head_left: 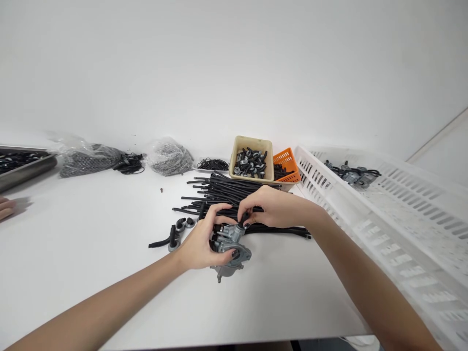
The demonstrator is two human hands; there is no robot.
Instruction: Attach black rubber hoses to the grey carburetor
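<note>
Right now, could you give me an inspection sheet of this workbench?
Surface: white table, bare in front.
Job's things: grey metal part, small black piece at its top.
Clutter: black tubes, beige box of fittings, orange basket, plastic bags, metal tray, white crate with more parts.
Grippers: left hand grips the part; right hand pinches the black piece.
Cables: nothing seen.
Surroundings: white wall; another person's hand at the left edge.
</note>
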